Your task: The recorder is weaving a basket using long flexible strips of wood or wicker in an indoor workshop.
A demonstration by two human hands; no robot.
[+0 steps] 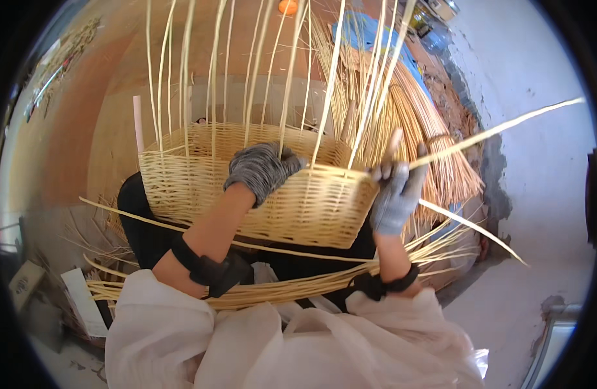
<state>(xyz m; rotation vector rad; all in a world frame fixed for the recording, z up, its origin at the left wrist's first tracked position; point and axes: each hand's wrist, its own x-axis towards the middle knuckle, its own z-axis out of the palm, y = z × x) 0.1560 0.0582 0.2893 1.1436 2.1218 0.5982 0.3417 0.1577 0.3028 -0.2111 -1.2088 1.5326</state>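
Observation:
A rectangular basket [246,223] of pale woven rods rests on my lap, with tall thin upright stakes [215,78] rising from its sides. My left hand [263,172], in a grey knitted glove, is closed over the near rim beside a stake. At the right corner my right hand [397,194], gloved too, has its fingers bent round a pale rod [499,129] that slants up to the right. A short thick corner post [393,144] shows by those fingers. Another rod end [473,227] slopes down right from behind this hand.
Loose rods [279,292] lie across my lap. A large bundle of rods [428,142] lies beyond on the right, over a blue sheet [363,32]. A white wall [531,181] runs along the right. Far off is an orange round thing [287,7].

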